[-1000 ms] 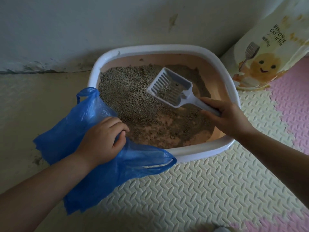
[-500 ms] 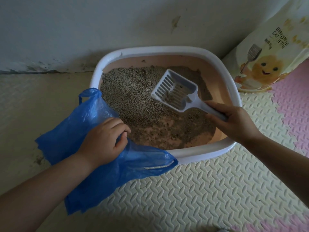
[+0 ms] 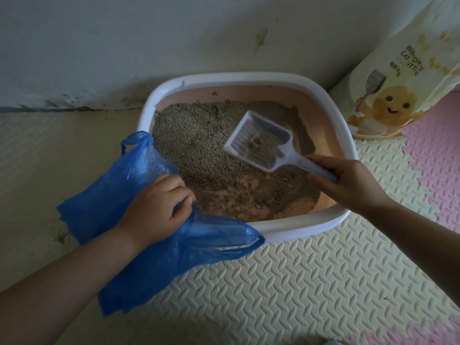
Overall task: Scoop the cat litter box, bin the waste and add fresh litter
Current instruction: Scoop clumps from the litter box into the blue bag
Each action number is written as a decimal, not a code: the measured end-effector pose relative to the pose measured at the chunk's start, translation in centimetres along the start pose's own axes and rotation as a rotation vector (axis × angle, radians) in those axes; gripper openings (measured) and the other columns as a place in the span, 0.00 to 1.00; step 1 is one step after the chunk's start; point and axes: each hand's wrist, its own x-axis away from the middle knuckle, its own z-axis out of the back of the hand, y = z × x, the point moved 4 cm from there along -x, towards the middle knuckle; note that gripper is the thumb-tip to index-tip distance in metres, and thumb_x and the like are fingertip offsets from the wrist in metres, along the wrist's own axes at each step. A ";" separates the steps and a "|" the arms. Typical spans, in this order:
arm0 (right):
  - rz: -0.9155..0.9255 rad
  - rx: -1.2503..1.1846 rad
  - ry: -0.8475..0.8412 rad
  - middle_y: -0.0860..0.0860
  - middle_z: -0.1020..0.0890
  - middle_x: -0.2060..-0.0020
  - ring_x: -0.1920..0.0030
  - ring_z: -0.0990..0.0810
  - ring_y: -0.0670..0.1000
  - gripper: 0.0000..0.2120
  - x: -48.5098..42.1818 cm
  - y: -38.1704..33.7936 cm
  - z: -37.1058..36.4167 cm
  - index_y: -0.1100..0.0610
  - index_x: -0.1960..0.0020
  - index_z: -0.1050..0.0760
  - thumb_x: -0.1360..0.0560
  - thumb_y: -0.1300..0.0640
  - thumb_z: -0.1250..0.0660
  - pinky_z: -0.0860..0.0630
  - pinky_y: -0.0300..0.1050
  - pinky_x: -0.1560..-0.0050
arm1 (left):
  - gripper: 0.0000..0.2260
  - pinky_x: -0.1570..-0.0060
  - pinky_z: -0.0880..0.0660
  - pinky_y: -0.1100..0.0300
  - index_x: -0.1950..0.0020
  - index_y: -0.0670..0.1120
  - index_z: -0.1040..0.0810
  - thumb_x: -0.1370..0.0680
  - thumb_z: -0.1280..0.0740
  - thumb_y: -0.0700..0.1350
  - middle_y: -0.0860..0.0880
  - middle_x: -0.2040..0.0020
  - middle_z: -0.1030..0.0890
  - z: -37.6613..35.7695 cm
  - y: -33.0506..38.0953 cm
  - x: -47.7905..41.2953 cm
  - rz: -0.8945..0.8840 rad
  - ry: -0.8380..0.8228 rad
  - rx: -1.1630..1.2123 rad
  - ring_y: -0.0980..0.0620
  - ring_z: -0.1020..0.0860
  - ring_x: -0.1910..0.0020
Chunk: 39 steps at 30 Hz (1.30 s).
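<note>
On the foam mat (image 3: 298,282) the litter box (image 3: 236,77) sits against the wall (image 3: 124,46), its litter (image 3: 199,135) thin at the front, the sack of fresh litter (image 3: 403,78) just beside its far right corner. The blue bag (image 3: 104,210) drapes over the box's near left rim, the left hand (image 3: 154,207) gripping a fold of it; well apart, the right hand (image 3: 348,180) wraps the handle of the scoop (image 3: 258,143), held over the litter with a small clump (image 3: 256,141) on its slots. Should the scoop tilt crossing over, or the bag's mouth stay bunched, the clump likely drops outside it.
</note>
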 end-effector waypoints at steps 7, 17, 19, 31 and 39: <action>0.036 -0.023 -0.022 0.34 0.20 0.58 0.58 0.22 0.33 0.22 0.2 -0.9 -0.1 0.37 0.43 0.28 0.27 0.61 0.30 0.30 0.24 0.60 | 0.16 0.62 0.28 0.57 0.65 0.44 0.26 0.22 0.41 0.51 0.54 0.61 0.30 0.2 0.2 0.3 -0.023 -0.006 -0.008 0.55 0.31 0.59; 0.085 0.009 -0.093 0.47 0.18 0.63 0.60 0.22 0.43 0.10 -0.1 -2.3 0.2 0.47 0.49 0.21 0.28 0.59 0.29 0.29 0.33 0.64 | 0.13 0.48 0.34 0.65 0.63 0.42 0.26 0.22 0.38 0.48 0.49 0.57 0.26 4.5 0.7 3.0 -0.072 0.125 -0.078 0.50 0.27 0.56; 0.121 0.012 -0.124 0.48 0.17 0.62 0.60 0.22 0.45 0.11 -0.5 -3.2 -0.2 0.47 0.48 0.22 0.28 0.58 0.29 0.28 0.35 0.64 | 0.13 0.47 0.33 0.63 0.63 0.41 0.25 0.22 0.37 0.47 0.47 0.57 0.26 5.6 1.0 3.8 -0.085 0.149 -0.098 0.50 0.27 0.56; 0.422 0.010 -0.347 0.43 0.19 0.61 0.63 0.21 0.45 0.16 -3.6 -13.0 -3.8 0.37 0.43 0.25 0.29 0.36 0.37 0.24 0.43 0.66 | 0.16 0.33 0.35 0.59 0.63 0.40 0.24 0.20 0.38 0.48 0.47 0.55 0.26 10.4 1.2 12.2 -0.012 0.246 -0.182 0.50 0.27 0.53; 0.556 0.111 -0.628 0.36 0.19 0.65 0.67 0.22 0.38 0.12 -5.0 -19.7 -8.1 0.39 0.49 0.21 0.31 0.42 0.33 0.29 0.32 0.68 | 0.12 0.33 0.36 0.59 0.60 0.43 0.25 0.20 0.38 0.49 0.50 0.52 0.27 12.7 0.3 17.8 0.118 0.328 -0.179 0.51 0.28 0.50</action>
